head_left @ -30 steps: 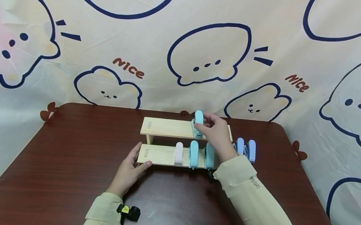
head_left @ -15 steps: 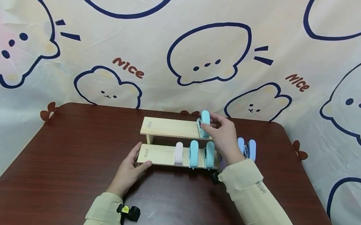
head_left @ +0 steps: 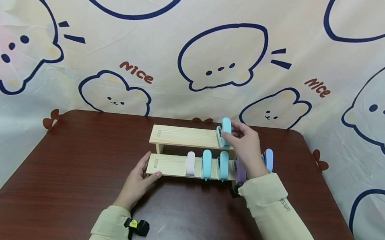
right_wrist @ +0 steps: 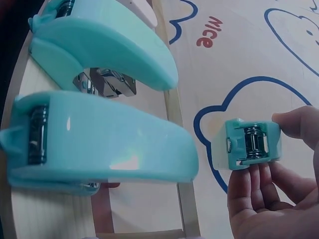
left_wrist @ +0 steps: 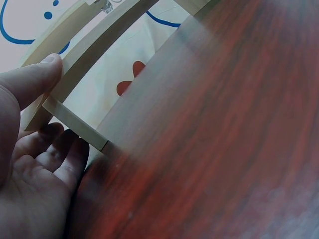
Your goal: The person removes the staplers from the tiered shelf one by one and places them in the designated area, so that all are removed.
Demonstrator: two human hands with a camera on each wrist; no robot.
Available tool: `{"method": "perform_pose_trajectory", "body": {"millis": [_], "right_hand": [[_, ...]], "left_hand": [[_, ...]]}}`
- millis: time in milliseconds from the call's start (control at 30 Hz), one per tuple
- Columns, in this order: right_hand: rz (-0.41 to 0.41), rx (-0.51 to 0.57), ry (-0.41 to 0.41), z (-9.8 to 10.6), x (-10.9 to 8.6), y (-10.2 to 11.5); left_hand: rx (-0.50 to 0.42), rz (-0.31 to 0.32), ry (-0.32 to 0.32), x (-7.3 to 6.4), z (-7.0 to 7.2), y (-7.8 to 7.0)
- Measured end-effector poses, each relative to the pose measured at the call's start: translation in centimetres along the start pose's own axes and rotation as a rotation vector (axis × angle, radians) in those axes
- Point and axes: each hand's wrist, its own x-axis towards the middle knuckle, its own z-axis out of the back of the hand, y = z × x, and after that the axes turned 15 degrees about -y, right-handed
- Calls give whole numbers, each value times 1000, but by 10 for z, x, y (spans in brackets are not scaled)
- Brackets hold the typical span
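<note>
A two-tier wooden rack (head_left: 175,136) stands toward the back of the table. My left hand (head_left: 136,185) grips the left end of its lower tier, thumb on top and the other fingers curled below (left_wrist: 37,169). My right hand (head_left: 247,147) pinches an upright light-teal mini stapler (head_left: 226,130) at the upper tier, right of its middle. In the right wrist view that stapler (right_wrist: 249,145) shows its spring end between thumb and fingers. Along the lower tier sit a white stapler (head_left: 190,164), two teal staplers (head_left: 206,164) and a purple stapler (head_left: 240,171), partly covered by my right forearm.
A blue stapler (head_left: 268,159) shows at the right, just behind my right sleeve (head_left: 277,200). The dark wooden table (head_left: 61,175) extends around the rack. A printed cloth (head_left: 229,3) hangs behind and at both sides.
My right hand has moved right along the upper tier with the teal stapler. The purple stapler has come into view, while one blue stapler is now covered. The left hand stays put.
</note>
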Motion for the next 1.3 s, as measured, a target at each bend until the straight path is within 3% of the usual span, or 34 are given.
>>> {"method": "perform_pose_trajectory", "body": {"millis": [400, 1300], "right_hand": [[1, -21, -41, 12, 1, -5], [18, -59, -66, 30, 5, -15]], "left_hand": [[-19, -17, 20, -1, 0, 0], [6, 28, 13, 0, 1, -1]]}}
